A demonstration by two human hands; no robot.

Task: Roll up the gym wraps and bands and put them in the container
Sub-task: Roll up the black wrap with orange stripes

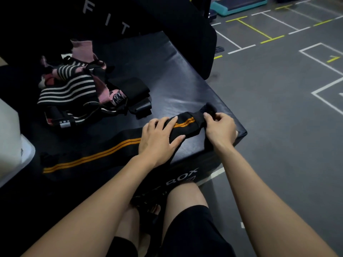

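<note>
The right hand (pixel 220 128) is pinching the far end of a black wrap (pixel 183 125) with orange stripes, its fingers curled on the cloth near the right corner of a dark padded box (pixel 167 75). The left hand (pixel 157 138) is lying flat on the wrap just beside it, fingers spread and straight. The wrap is stretching away to the left across the near edge. A heap of striped bands (pixel 74 89) is sitting further left; its separate pieces are hard to tell apart. A white container (pixel 11 138) is cut off at the left edge.

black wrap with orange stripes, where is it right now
In the head view the black wrap with orange stripes lies across the near edge of the padded box, under the left hand, its right end pinched by the right hand.
</note>
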